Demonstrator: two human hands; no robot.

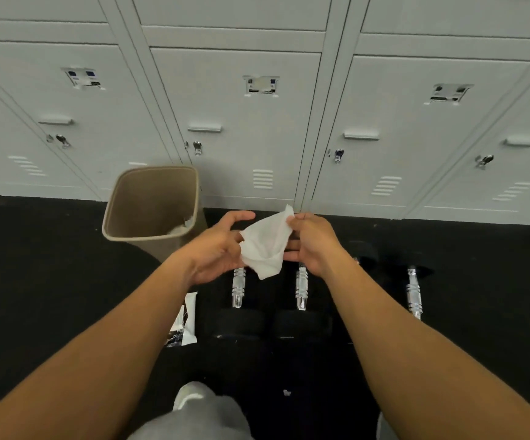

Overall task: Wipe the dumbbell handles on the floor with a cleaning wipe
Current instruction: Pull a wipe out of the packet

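A: Dumbbell handles: three chrome ones visible on the black floor (66, 281), lying side by side, each pointing near-to-far. Left handle (238, 287), middle handle (301, 289), right handle (413, 292). Black end weights are hard to make out against the dark floor; nearest ones look like they sit at the near ends of the left and middle handles.

B: Wipe?

A: White cleaning wipe (265, 246) held up in the air between both hands, above the left and middle handles, not touching them. It hangs crumpled, lower corner pointing down.

B: Hands?

A: Right hand (311, 242) pinches the wipe's upper right edge, thumb and fingers closed on it. Left hand (222, 246) is at the wipe's left edge, fingers loosely curled and thumb spread out toward the far side; fingertips appear to be on the wipe, but the sheet covers the contact, so can't confirm a firm grip.

B: Surroundings?

A: Tan waste bin (152, 211) on the floor, far left of the handles, just in front of a row of grey lockers (257, 122). Some white scraps inside it at the right wall. A wipe packet (185, 322), white with dark print, lies flat on the floor just left of the left handle, partly behind the left forearm. Grey trouser knees at the near edge.
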